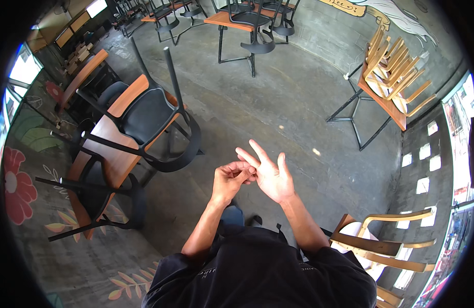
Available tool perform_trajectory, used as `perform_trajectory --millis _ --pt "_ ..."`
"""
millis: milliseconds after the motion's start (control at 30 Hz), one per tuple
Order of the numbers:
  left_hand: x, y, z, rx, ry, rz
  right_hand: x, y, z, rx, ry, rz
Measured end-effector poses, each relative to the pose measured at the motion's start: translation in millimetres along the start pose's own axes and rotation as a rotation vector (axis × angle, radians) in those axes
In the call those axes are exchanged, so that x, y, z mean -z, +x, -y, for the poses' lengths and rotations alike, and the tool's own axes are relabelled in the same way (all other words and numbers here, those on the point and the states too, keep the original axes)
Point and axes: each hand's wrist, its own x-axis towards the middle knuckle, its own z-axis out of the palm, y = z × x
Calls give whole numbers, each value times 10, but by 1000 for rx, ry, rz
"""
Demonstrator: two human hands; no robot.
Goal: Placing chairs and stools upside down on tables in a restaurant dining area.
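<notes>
My left hand (232, 181) is bent with its back up. Its thumb and fingertips pinch the outer fingers of my right hand; which fingers exactly is partly hidden. My right hand (274, 179) has its palm up, with the thumb and two fingers spread and nothing lying on the palm. Both hands are in front of my dark shirt (260, 265), above the grey concrete floor.
At left, black chairs (148, 115) rest upside down on a wooden table (115, 148). More chairs top a table (227, 20) ahead. At right, pale wooden chairs (395, 73) sit on another table (391, 106); a wooden chair (375, 242) is near my right arm.
</notes>
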Motion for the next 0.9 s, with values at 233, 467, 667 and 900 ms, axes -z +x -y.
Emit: perform_trajectory --millis 233,467,667,900 --pt "-98 1061 137 176 -33 39 692 512 307 -45 -277 -84" --pt "104 2235 195 176 -97 302 1270 1298 625 -108 -136 -147" --pt "516 3148 -83 176 -71 321 1634 2318 748 -151 3 -118" --pt "1299 3865 -118 199 -73 -153 2096 3659 742 -200 -35 -135"
